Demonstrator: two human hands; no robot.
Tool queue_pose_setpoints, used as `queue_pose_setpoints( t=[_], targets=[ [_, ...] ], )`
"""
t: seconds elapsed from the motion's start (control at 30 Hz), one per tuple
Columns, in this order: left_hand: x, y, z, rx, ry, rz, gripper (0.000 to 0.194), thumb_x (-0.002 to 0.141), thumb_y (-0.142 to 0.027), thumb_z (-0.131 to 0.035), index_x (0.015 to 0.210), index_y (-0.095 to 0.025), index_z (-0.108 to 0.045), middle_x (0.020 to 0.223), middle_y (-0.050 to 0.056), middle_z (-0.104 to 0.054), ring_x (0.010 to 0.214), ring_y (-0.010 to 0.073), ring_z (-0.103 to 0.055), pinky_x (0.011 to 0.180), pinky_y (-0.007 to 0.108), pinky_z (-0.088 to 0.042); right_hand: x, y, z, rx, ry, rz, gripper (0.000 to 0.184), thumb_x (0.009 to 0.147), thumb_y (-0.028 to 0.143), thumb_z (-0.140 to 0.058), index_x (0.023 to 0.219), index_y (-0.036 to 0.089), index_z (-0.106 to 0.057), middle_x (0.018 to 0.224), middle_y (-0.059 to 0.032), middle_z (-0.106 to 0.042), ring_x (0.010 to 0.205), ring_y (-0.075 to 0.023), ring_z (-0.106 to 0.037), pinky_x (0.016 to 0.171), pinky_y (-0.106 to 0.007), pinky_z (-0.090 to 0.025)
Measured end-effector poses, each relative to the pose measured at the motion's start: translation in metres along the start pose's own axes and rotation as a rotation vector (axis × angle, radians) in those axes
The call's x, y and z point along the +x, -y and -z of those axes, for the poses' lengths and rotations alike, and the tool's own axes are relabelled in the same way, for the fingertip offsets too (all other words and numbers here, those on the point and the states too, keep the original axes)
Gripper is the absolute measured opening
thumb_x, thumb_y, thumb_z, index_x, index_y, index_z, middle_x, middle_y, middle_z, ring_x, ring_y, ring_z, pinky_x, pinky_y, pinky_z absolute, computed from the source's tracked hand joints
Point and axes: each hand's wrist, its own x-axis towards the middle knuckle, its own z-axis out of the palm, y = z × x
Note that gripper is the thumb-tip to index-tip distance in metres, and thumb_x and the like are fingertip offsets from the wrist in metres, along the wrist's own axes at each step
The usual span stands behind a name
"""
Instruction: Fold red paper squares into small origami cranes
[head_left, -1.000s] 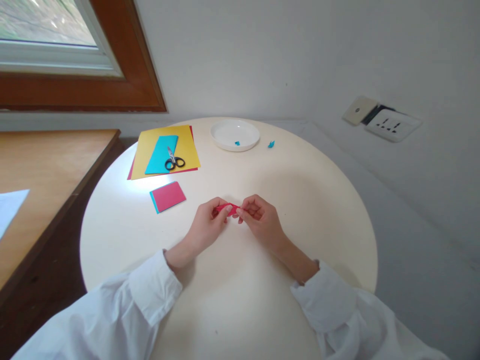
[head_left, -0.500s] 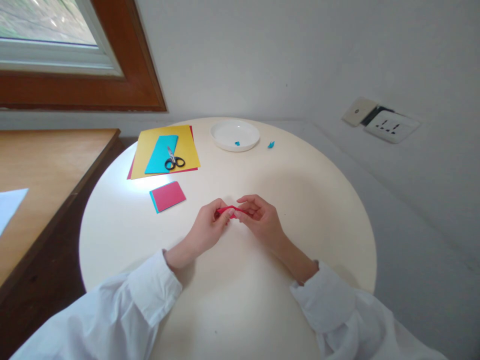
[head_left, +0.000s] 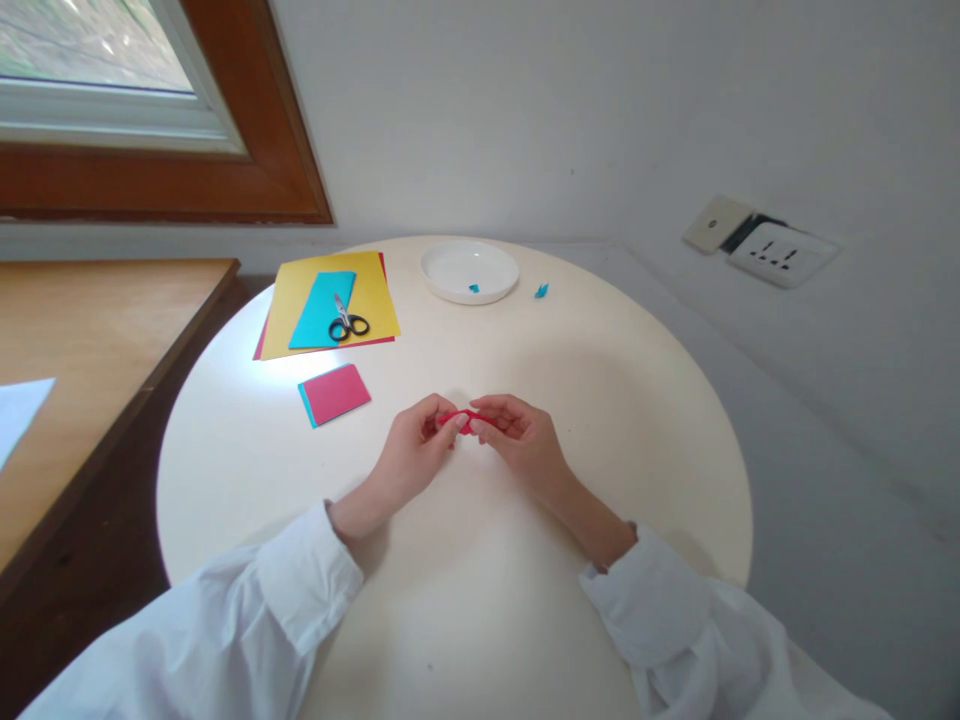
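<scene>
A small folded piece of red paper (head_left: 460,418) is held just above the middle of a round cream table (head_left: 600,400). My left hand (head_left: 414,447) pinches its left end with thumb and fingers closed. My right hand (head_left: 517,437) pinches its right end, fingers curled over it. The two hands nearly touch at the fingertips, and most of the red paper is hidden between them.
Left of my hands lies a red card on a blue one (head_left: 334,393). Farther back, scissors (head_left: 347,321) rest on a blue sheet over yellow paper (head_left: 375,290). A white plate (head_left: 469,270) holds a blue scrap; another blue scrap (head_left: 541,290) lies beside it. A wooden desk (head_left: 90,340) stands at left.
My right hand has closed in toward the left, so the fingertips now meet over the red paper. Its fingers curled tighter. Nothing else on the table has moved.
</scene>
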Motion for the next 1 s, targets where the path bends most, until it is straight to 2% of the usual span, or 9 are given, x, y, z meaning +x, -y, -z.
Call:
queue_pose_setpoints(
  t=[0.13,0.27,0.5,0.8,1.0],
  targets=[
    [-0.0012,-0.0033,-0.0011,-0.04,0.018,-0.014,0.016,0.076,-0.028,-0.052,0.065,-0.017,-0.051,0.056,-0.002,-0.056,0.05,0.0092,-0.047,0.047,0.02,-0.035,-0.0003,0.0011,-0.0006,-0.091,0.058,0.012,0.016,0.071,0.033,-0.063,0.072,0.018,-0.062,0.064,0.0001,-0.064,0.057,-0.0103,-0.056,0.056,-0.024,-0.047],
    [-0.0012,-0.003,-0.0017,-0.077,0.03,-0.011,0.017,0.077,-0.029,-0.053,0.065,-0.017,-0.051,0.058,-0.001,-0.059,0.051,0.0096,-0.05,0.048,0.02,-0.037,-0.0007,0.0022,-0.0007,-0.186,0.083,0.055,0.023,0.075,0.034,-0.058,0.06,0.018,-0.057,0.054,0.0021,-0.056,0.052,-0.0095,-0.05,0.052,-0.023,-0.043],
    [-0.0003,0.001,0.0009,-0.042,0.06,-0.003,0.022,0.08,-0.031,-0.051,0.068,-0.014,-0.057,0.058,0.0,-0.056,0.053,0.0098,-0.05,0.049,0.02,-0.038,-0.0003,0.0018,0.0003,-0.205,0.052,0.074,0.023,0.074,0.035,-0.058,0.06,0.018,-0.055,0.053,0.0029,-0.053,0.051,-0.0095,-0.048,0.051,-0.023,-0.04],
    [0.0004,-0.0023,0.0032,-0.058,0.062,-0.022,0.023,0.082,-0.028,-0.049,0.064,-0.015,-0.055,0.058,0.0,-0.056,0.054,0.0101,-0.051,0.052,0.021,-0.04,-0.0004,0.0027,0.0017,-0.232,0.042,0.081,0.021,0.074,0.033,-0.057,0.059,0.018,-0.055,0.053,0.0026,-0.053,0.052,-0.0099,-0.048,0.052,-0.023,-0.04],
    [0.0013,-0.0005,0.0027,-0.277,0.11,0.081,0.026,0.082,-0.04,-0.052,0.075,-0.016,-0.055,0.059,0.0,-0.058,0.055,0.0119,-0.056,0.056,0.025,-0.047,0.0003,-0.0004,0.0028,-0.211,0.006,0.094,0.019,0.073,0.034,-0.059,0.063,0.018,-0.059,0.056,0.002,-0.057,0.053,-0.0109,-0.051,0.052,-0.024,-0.042]
  ],
)
